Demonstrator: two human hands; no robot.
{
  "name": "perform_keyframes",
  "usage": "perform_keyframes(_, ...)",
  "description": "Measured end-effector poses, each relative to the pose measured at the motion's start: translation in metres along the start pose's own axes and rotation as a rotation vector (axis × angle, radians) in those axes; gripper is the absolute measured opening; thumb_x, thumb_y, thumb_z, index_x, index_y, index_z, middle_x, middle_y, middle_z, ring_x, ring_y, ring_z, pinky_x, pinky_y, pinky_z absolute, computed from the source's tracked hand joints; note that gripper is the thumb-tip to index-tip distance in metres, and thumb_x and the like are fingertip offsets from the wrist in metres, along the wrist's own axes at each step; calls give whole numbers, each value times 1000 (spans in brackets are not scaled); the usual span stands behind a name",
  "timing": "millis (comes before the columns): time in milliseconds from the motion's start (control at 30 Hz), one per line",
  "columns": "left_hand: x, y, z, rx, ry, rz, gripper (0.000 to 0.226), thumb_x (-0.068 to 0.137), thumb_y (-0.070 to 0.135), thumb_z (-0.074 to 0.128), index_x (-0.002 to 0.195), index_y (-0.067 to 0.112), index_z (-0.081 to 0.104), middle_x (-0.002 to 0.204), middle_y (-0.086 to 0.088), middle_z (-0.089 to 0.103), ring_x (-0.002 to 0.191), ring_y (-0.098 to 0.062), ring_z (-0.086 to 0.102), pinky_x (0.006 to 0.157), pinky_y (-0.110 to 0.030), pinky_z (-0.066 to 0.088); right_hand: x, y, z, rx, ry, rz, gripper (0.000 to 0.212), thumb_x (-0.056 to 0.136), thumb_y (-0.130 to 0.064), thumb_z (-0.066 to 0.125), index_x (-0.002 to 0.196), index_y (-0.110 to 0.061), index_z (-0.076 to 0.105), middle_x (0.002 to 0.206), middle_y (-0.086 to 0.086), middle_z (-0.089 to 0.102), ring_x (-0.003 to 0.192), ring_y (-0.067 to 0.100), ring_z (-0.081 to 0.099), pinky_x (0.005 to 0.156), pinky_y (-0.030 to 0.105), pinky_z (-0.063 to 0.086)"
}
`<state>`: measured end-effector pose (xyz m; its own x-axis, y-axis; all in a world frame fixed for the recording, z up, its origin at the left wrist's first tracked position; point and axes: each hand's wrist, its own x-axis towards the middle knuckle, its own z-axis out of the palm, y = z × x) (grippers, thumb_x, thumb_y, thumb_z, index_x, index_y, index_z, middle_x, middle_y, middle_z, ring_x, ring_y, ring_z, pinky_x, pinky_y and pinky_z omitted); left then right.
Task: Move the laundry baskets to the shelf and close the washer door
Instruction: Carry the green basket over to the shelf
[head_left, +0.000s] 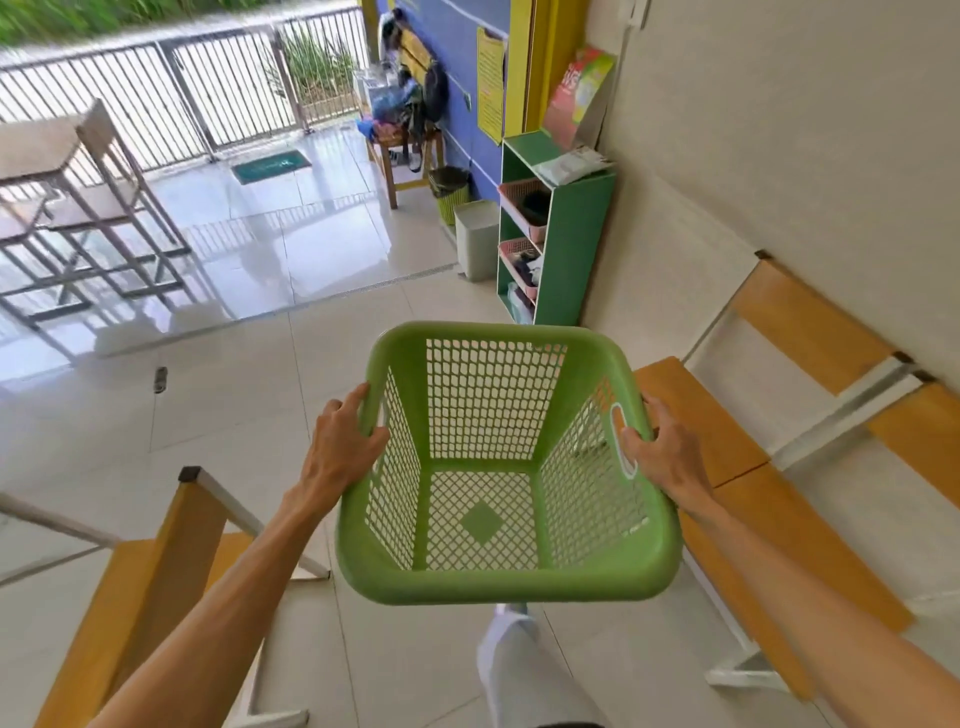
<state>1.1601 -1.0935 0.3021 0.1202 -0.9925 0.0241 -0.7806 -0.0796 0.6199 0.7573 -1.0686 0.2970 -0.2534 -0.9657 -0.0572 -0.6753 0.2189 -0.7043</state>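
Two hands grip one empty green laundry basket (506, 467), carried in the air over the pale tiled floor (249, 415). Left hand (340, 447) clenched on the left rim, fingers curled over the edge, thumb inside by the mesh wall. Right hand (657, 452) clenched on the right side at the handle slot, thumb over the rim. Basket tilted, open top facing the camera, lattice sides and bottom, nothing in it.

Green shelf unit (563, 244) stands ahead against the right wall, well apart from the basket. It holds two pink baskets: upper pink basket (524, 205) and lower pink basket (517, 257), both with dark items inside, contents unclear. White packet (571, 163) lies on the shelf top, a colourful bag (579, 96) leaning behind it. White bin (475, 239) sits just left of the shelf, a green bin (449, 192) beyond it.

Wooden bench (753, 467) with a white frame runs along the right wall, near the basket. Another wooden seat (140, 587) at lower left. One white-clad leg (506, 660) visible below the basket. Metal railing (182, 88) at far back. Washer not in view.
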Motion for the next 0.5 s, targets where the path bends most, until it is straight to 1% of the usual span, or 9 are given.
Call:
perform_keyframes(100,59,1,12,0,-19,8,72,86,19,69,150,18,38,112,-15,56,88,-24,56,76,-32,51,53,-4,15,-6,1,54,50,91,-27,63,138,-13,50,76,-11,60,50,6,59,33,8,37)
perform_keyframes(200,129,2,24,15,-52,-9,73,85,20,70,151,18,38,109,-15,55,87,-26,57,80,-40,56,118,-11,30,-10,-6,84,42,91,-27,62,129,-11,56,75,-16,58,51,6,60,33,10,37)
perform_keyframes(233,148,4,26,19,-61,-9,73,85,20,70,151,18,38,108,-15,54,88,-27,57,81,-42,57,138,-14,34,-12,-4,99,40,90,-28,63,126,-11,58,76,-16,58,53,5,60,35,10,37)
perform_keyframes(333,217,14,31,13,-78,-19,73,86,18,71,151,17,38,108,-14,53,89,-26,56,79,-38,54,207,-26,48,-14,-1,121,44,89,-34,64,126,-12,59,83,-10,64,59,6,63,43,18,46)
perform_keyframes(367,242,18,33,19,-77,-12,73,86,18,71,151,17,38,108,-14,53,89,-26,56,79,-39,54,231,-30,52,-13,-1,128,45,89,-36,63,128,-13,58,87,-8,66,59,7,64,44,20,47)
perform_keyframes(433,286,25,36,36,-80,-5,73,86,17,72,151,16,38,109,-16,55,89,-27,56,81,-43,56,270,-38,56,-12,-11,147,49,89,-38,62,132,-15,54,90,-5,67,56,8,65,42,19,46)
perform_keyframes(500,329,31,43,19,-82,-5,72,86,17,72,150,16,39,111,-17,56,90,-28,57,83,-47,57,307,-43,57,-36,-4,148,50,90,-38,61,133,-15,53,88,-4,67,53,8,64,39,17,44)
